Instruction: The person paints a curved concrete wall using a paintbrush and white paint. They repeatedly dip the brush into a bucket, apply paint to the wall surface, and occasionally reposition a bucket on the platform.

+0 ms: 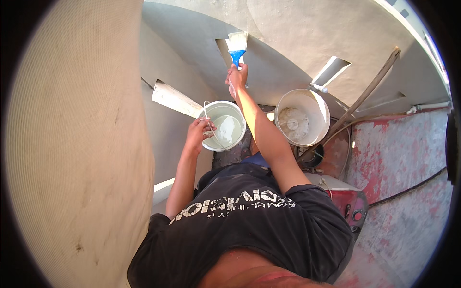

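Observation:
My right hand grips a wide flat paintbrush by its blue handle. Its pale bristles point up and away from me, over or against the grey wall near a rectangular slot; contact is hard to tell. Lower and to the left, my left hand has its fingers around the wire handle of a white plastic bucket. A pale, watery liquid partly fills this bucket, and light reflects off its surface.
A second white bucket with dried residue stands to the right. Beside it a wooden pole leans diagonally. A short white pipe juts from the wall. Ribbed beige material rises at left; a red machine and black cable lie right.

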Demonstrator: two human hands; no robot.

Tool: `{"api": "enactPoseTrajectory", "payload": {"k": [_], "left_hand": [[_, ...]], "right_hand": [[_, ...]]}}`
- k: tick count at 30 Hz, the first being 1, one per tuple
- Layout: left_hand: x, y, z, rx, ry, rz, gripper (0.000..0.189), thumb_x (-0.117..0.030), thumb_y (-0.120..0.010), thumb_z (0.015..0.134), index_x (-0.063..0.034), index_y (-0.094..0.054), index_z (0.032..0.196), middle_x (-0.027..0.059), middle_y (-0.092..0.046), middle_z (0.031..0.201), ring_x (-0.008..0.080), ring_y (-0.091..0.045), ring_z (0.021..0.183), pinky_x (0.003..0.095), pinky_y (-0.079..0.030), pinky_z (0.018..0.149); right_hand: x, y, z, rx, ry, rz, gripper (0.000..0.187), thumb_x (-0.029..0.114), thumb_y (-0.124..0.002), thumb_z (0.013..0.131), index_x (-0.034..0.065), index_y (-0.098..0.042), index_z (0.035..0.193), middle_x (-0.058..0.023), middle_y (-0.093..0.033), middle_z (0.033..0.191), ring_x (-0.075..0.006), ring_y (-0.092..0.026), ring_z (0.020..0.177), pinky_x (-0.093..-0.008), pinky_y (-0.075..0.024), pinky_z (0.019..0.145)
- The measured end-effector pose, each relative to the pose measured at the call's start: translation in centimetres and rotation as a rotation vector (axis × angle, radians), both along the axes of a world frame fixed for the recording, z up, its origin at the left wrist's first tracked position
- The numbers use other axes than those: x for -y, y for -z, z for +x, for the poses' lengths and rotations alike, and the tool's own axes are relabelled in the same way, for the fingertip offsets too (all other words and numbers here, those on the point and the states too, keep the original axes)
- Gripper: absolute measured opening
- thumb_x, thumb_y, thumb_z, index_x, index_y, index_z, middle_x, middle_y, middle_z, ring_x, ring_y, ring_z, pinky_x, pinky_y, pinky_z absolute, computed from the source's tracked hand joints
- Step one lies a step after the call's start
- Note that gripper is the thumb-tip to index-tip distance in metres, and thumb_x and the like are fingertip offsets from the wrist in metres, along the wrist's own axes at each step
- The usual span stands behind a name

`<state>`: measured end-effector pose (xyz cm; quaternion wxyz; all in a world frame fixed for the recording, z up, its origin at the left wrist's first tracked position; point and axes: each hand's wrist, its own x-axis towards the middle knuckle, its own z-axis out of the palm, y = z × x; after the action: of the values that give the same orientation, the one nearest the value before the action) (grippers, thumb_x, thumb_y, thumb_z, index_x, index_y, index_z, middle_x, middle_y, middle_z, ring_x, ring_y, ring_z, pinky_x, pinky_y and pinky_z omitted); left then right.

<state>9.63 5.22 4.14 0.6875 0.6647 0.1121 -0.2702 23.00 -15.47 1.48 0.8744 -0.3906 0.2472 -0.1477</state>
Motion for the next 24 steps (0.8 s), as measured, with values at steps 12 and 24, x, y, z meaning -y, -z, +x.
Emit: {"api": "enactPoseTrajectory", "payload": {"k": [12, 24], "left_hand": [[-0.6, -0.1, 0.3, -0.007, 0.018, 0.009, 0.017, -0.021, -0.053, 0.098, -0.0079, -0.058, 0.107, 0.0023, -0.064, 0.086, 0.0153, -0.065, 0.085, 0.0308, -0.051, 0.073], [-1.6, -0.2, 0.5, -0.016, 0.013, 0.021, 0.015, -0.019, -0.051, 0.099, -0.0077, -0.059, 0.106, 0.0025, -0.064, 0.086, 0.0148, -0.066, 0.085, 0.0296, -0.051, 0.071]], "right_hand": [[0.2, -18.4, -0.6, 0.325, -0.100, 0.042, 0.024, -0.001, -0.042, 0.092, 0.0047, -0.032, 0.113, -0.0077, -0.049, 0.077, -0.0101, -0.037, 0.053, -0.0280, -0.0294, 0.049], [-2.2, -11.2, 1.6, 0.108, -0.070, 0.005, 0.022, 0.005, -0.046, 0.099, 0.0053, -0.035, 0.118, -0.0069, -0.048, 0.075, -0.0099, -0.036, 0.050, -0.0297, -0.0282, 0.044]]}}
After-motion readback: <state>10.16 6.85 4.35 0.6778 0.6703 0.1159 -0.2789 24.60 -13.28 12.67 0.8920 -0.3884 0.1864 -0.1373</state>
